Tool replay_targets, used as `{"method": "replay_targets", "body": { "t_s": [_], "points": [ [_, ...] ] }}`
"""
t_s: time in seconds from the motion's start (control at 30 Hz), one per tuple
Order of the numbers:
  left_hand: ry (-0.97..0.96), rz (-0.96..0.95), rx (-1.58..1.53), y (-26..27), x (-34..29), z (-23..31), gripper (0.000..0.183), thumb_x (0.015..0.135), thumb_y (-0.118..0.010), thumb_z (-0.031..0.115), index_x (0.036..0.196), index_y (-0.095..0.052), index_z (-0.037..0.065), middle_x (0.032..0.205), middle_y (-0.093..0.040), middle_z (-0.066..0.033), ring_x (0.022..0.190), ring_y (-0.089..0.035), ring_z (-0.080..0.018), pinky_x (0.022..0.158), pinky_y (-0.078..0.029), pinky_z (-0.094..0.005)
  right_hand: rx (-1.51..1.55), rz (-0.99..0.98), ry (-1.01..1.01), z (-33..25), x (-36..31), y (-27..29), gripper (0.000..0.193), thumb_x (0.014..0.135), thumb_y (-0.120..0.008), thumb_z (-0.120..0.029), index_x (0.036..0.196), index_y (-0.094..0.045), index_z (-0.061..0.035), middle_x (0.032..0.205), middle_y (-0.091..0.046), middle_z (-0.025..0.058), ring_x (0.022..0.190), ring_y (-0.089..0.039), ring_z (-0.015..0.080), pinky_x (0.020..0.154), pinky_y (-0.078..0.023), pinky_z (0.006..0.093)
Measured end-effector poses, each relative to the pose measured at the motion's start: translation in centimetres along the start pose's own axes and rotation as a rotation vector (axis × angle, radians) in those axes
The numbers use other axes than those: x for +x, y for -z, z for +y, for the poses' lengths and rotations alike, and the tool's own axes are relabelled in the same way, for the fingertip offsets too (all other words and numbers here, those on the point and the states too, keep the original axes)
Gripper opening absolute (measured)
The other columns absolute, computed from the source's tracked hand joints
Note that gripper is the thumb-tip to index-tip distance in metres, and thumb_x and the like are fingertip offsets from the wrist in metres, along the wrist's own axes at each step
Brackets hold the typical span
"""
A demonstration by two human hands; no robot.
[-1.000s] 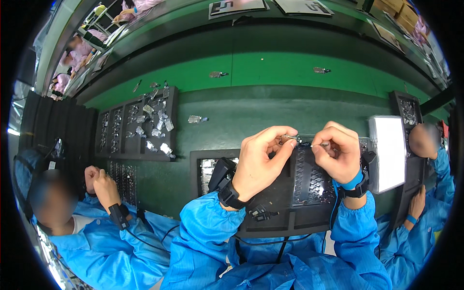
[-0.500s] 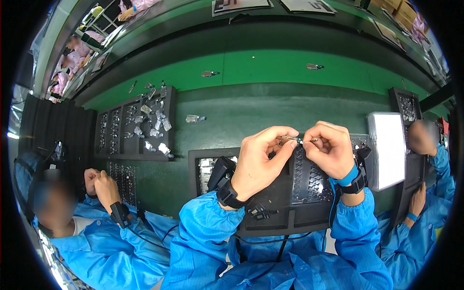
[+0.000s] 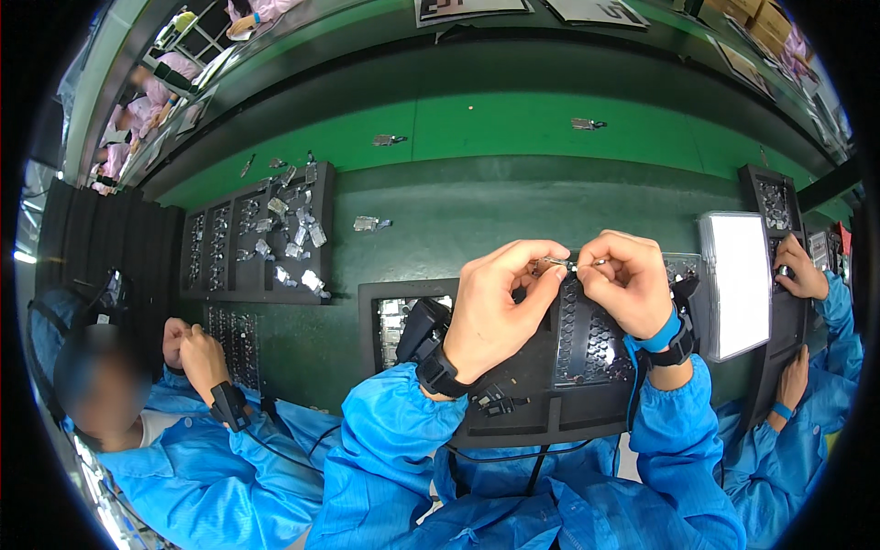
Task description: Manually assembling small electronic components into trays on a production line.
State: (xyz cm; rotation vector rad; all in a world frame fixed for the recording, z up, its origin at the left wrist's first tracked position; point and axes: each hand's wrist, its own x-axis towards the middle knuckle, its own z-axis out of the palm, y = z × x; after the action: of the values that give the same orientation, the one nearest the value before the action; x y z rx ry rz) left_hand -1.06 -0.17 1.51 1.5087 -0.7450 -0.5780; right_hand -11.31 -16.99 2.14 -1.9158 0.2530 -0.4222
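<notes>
My left hand (image 3: 502, 307) is closed, thumb and forefinger pinching a small silvery metal part (image 3: 548, 264). Against its right end, my right hand (image 3: 628, 282) is closed in a pinch too. A thin tip (image 3: 600, 262) shows at the right fingers; whether it belongs to the same part I cannot tell. Both hands are above a black compartmented tray (image 3: 513, 433). Inside it, a clear plastic insert (image 3: 594, 353) holds rows of small dark pieces, and silvery parts (image 3: 391, 323) fill the left compartment. A dark cluster of small pieces (image 3: 498, 401) lies near the tray's front.
Another black tray (image 3: 236, 286), heaped with metal parts, is at left. A single part (image 3: 371, 224) lies on the green table (image 3: 440, 197). At right stands a white panel in a clear case (image 3: 736, 284). Co-workers in blue sit either side, the left one's hands (image 3: 197, 353) close by.
My hands keep the same pinch and have hardly moved. At the right, the co-worker's upper hand has come into view over the black tray there.
</notes>
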Motion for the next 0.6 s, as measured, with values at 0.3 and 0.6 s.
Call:
{"method": "replay_targets", "body": {
  "t_s": [0.3, 0.6],
  "points": [
    [0.039, 0.001, -0.043, -0.02, 0.03, 0.05, 0.021, 0.096, -0.066, -0.003, 0.117, -0.068, -0.004, 0.107, -0.074, -0.0095, 0.100, -0.070, -0.0128, 0.084, -0.057, -0.0261, 0.056, -0.003, -0.049, 0.04, 0.06, -0.16, 0.005, 0.080, -0.071, 0.003, 0.083, -0.068, 0.0010, 0.070, -0.056, -0.0003, 0.058, -0.042, 0.0039, 0.052, -0.035, 0.0231],
    [0.154, -0.035, -0.214, 0.13, 0.00, 0.08, 0.023, 0.097, -0.066, -0.004, 0.119, -0.067, -0.003, 0.108, -0.074, -0.0085, 0.102, -0.069, -0.0119, 0.089, -0.055, -0.0252, -0.017, 0.016, 0.017, -0.06, 0.17, -0.02, 0.008, 0.075, -0.072, 0.003, 0.082, -0.070, 0.0003, 0.063, -0.045, -0.0012, 0.058, -0.040, 0.0074, 0.053, -0.034, 0.0253]
  ]
}}
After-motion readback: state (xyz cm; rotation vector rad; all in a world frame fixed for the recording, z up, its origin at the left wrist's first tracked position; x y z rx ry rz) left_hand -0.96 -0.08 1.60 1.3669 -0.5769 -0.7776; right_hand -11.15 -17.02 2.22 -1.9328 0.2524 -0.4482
